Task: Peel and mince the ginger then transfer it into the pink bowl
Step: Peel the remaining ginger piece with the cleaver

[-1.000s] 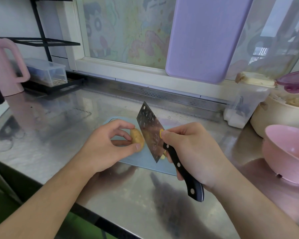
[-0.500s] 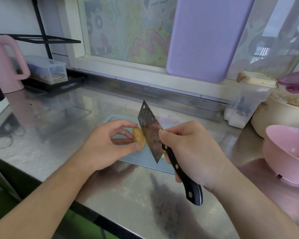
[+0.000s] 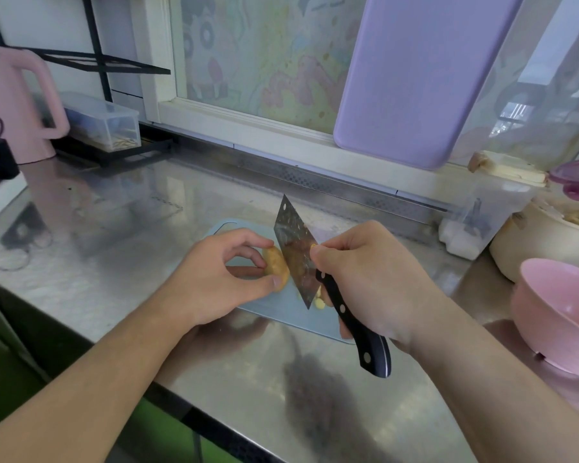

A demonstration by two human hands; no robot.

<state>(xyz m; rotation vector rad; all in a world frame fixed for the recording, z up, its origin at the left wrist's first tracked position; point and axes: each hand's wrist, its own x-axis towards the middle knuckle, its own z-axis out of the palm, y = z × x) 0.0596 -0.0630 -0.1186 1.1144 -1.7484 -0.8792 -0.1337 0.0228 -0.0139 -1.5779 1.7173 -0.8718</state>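
My left hand [image 3: 211, 279] pinches a small yellow-brown piece of ginger [image 3: 275, 267] between thumb and fingertips, just above a pale blue cutting board [image 3: 281, 315]. My right hand [image 3: 371, 279] grips the black handle of a cleaver [image 3: 296, 259], thumb against the blade. The blade stands tilted, its flat side touching the ginger's right side. A few yellow ginger scraps [image 3: 319, 303] lie on the board under the blade. The pink bowl [image 3: 562, 315] stands at the right edge of the steel counter.
A cream pot [image 3: 542, 242] and a clear lidded container [image 3: 482, 215] stand behind the bowl. A purple board [image 3: 415, 78] leans against the window. At the far left are a pink kettle [image 3: 10, 101], a black rack and a clear box [image 3: 104, 121].
The cleaver blade has shifted slightly up and tilted along the ginger. Both hands stay in nearly the same place.
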